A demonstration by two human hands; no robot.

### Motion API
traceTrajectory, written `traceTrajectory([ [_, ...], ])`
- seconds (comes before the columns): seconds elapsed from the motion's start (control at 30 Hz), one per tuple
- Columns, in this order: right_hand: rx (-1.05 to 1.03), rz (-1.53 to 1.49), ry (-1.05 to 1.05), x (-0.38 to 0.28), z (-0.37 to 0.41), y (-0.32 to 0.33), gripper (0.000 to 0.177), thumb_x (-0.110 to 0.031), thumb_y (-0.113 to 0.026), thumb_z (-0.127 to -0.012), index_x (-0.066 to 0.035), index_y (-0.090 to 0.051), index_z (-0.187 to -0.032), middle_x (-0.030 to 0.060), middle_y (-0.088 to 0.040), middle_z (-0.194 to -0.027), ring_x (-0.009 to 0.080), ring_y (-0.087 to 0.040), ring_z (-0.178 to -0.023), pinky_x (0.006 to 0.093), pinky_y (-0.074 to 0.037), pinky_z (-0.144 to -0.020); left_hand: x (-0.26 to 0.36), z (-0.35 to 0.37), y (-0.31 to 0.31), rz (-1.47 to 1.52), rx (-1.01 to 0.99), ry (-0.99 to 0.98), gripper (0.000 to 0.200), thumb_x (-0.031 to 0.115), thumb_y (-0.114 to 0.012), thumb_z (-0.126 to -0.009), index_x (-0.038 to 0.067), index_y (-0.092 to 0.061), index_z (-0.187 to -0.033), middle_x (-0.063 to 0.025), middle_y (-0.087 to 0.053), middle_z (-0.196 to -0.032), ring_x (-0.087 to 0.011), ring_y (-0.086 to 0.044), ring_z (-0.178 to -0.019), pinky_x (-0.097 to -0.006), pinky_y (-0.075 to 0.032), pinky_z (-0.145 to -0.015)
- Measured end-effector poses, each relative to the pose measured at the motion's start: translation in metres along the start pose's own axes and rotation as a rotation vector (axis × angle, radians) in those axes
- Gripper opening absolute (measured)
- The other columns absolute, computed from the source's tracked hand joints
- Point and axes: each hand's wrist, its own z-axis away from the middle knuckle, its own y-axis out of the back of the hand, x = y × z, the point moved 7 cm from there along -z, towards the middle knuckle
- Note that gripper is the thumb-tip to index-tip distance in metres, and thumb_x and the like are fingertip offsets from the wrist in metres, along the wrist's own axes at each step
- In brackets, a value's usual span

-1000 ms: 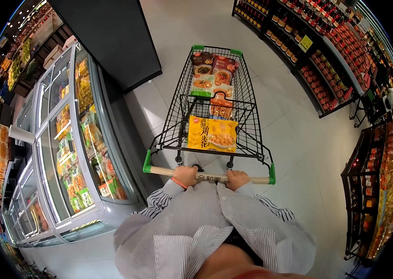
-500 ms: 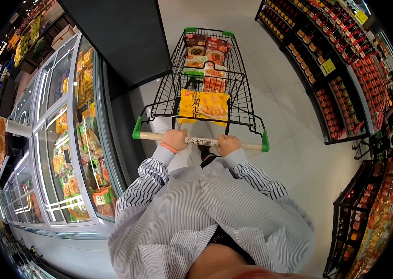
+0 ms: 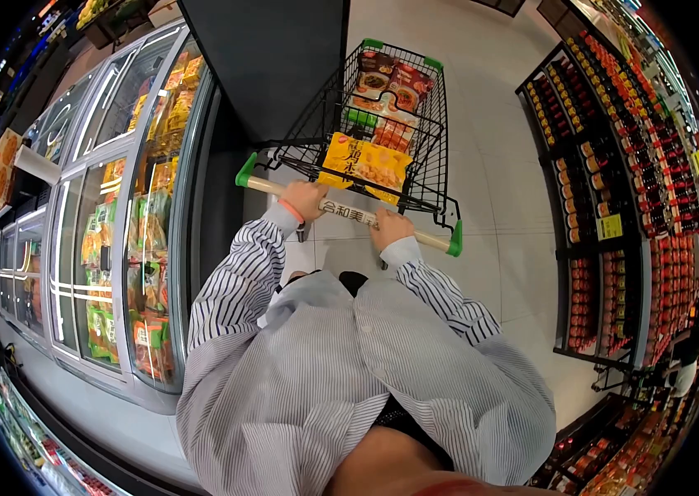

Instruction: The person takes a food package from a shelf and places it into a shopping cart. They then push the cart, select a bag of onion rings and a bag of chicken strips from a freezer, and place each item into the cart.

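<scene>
Both hands grip the beige handle (image 3: 341, 210) of a black wire shopping cart (image 3: 436, 124) with green corner pieces. My left hand (image 3: 306, 200) is wrapped round the bar left of its printed lettering, a coral band at the wrist. Just right of the lettering, my right hand (image 3: 391, 227) is closed round the same bar. A yellow food bag (image 3: 366, 168) with Chinese print lies nearest to me in the cart. Farther in are dark red food packs (image 3: 409, 85) and a red-and-white pack (image 3: 393, 132). The cart stands turned, its front pointing to the upper right.
Glass-doored freezers (image 3: 89, 240) full of bagged food line the left side. A dark pillar (image 3: 271, 66) rises close to the cart's left. Shelves of bottles and jars (image 3: 606, 198) stand on the right. Pale tiled floor (image 3: 490, 182) runs between, and a person (image 3: 684, 364) is at the far right.
The cart has swung clockwise in view, its front shifting right and the handle now slanting down to the right. Both hands stay on the bar. Freezers, pillar and shelves have shifted in view.
</scene>
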Motion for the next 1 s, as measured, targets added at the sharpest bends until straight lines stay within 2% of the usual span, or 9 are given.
traceTrajectory([
  [0.27,-0.052,0.011,-0.025,0.018,-0.051,-0.013,0.022,-0.021,-0.062,-0.073,-0.006,-0.054,-0.086,0.0120,-0.061,-0.075,0.0307,-0.061,-0.070,0.0418,-0.047,-0.065,-0.027,-0.044,0.009,0.009,-0.004,-0.020,0.024,0.027,-0.067,-0.062,0.010,-0.055,-0.074,-0.0075,-0.060,-0.067,-0.0289,-0.060,-0.063,-0.0405,-0.047,-0.057],
  [0.53,-0.011,0.067,-0.087,0.003,-0.071,-0.005,0.020,-0.019,-0.066,-0.072,-0.007,-0.050,-0.076,0.0124,-0.058,-0.068,0.0333,-0.058,-0.063,0.0418,-0.046,-0.055,-0.048,-0.063,0.005,0.067,0.008,-0.107,0.025,0.028,-0.067,-0.062,0.009,-0.058,-0.075,-0.0080,-0.060,-0.070,-0.0297,-0.060,-0.066,-0.0398,-0.049,-0.060],
  [0.6,-0.038,0.063,-0.098,-0.003,-0.073,-0.015,0.021,-0.019,-0.066,-0.073,-0.006,-0.050,-0.075,0.0130,-0.058,-0.067,0.0335,-0.057,-0.062,0.0421,-0.045,-0.053,-0.052,-0.057,0.010,0.150,-0.108,-0.150,0.028,0.029,-0.067,-0.063,0.008,-0.058,-0.078,-0.0086,-0.060,-0.074,-0.0293,-0.060,-0.072,-0.0398,-0.048,-0.063],
  [0.63,-0.112,0.121,-0.199,-0.008,-0.075,-0.013,0.022,-0.019,-0.066,-0.074,-0.005,-0.049,-0.075,0.0133,-0.057,-0.066,0.0326,-0.057,-0.061,0.0415,-0.044,-0.051,-0.053,-0.055,0.019,0.220,-0.205,-0.169,0.031,0.030,-0.067,-0.063,0.008,-0.058,-0.082,-0.0091,-0.061,-0.079,-0.0288,-0.060,-0.079,-0.0397,-0.047,-0.067],
  [0.7,-0.196,0.120,-0.221,0.000,-0.084,-0.013,0.028,-0.025,-0.065,-0.078,-0.005,-0.047,-0.073,0.0123,-0.056,-0.064,0.0306,-0.057,-0.059,0.0409,-0.042,-0.050,-0.055,-0.059,0.033,0.445,0.028,-0.378,0.044,0.032,-0.068,-0.064,0.008,-0.056,-0.098,-0.0107,-0.058,-0.099,-0.0274,-0.054,-0.099,-0.0394,-0.042,-0.081],
  [0.77,-0.440,0.159,-0.281,0.006,-0.090,-0.019,0.038,-0.035,-0.070,-0.074,-0.005,-0.051,-0.086,0.0124,-0.060,-0.073,0.0296,-0.059,-0.064,0.0394,-0.046,-0.055,-0.077,-0.043,0.055,0.584,0.193,-0.456,0.055,0.032,-0.069,-0.066,0.009,-0.051,-0.112,-0.0111,-0.050,-0.116,-0.0268,-0.044,-0.113,-0.0404,-0.034,-0.092],
  [0.83,-0.724,0.392,-0.204,0.007,-0.092,-0.023,0.061,-0.040,-0.075,-0.068,-0.003,-0.050,-0.109,0.0145,-0.062,-0.093,0.0295,-0.061,-0.081,0.0378,-0.050,-0.068,-0.126,-0.022,0.082,0.632,0.229,-0.402,0.050,0.026,-0.065,-0.071,0.010,-0.050,-0.116,-0.0114,-0.049,-0.119,-0.0267,-0.043,-0.114,-0.0416,-0.033,-0.095],
  [0.9,-0.911,0.586,-0.279,-0.028,-0.132,0.010,0.062,-0.039,-0.073,-0.069,-0.003,-0.049,-0.113,0.0142,-0.060,-0.101,0.0294,-0.060,-0.088,0.0382,-0.049,-0.074,-0.178,-0.008,0.094,0.625,0.318,-0.309,0.045,0.021,-0.063,-0.074,0.010,-0.050,-0.116,-0.0110,-0.049,-0.119,-0.0265,-0.044,-0.114,-0.0420,-0.033,-0.094],
  [1.0,-0.345,0.296,-0.031,-0.132,-0.244,0.062,0.049,-0.030,-0.066,-0.077,-0.004,-0.049,-0.115,0.0127,-0.060,-0.101,0.0285,-0.058,-0.091,0.0377,-0.046,-0.080,-0.271,0.009,0.122,0.653,0.398,-0.057,0.042,0.014,-0.060,-0.074,0.009,-0.051,-0.115,-0.0092,-0.052,-0.115,-0.0271,-0.049,-0.107,-0.0398,-0.037,-0.091],
])
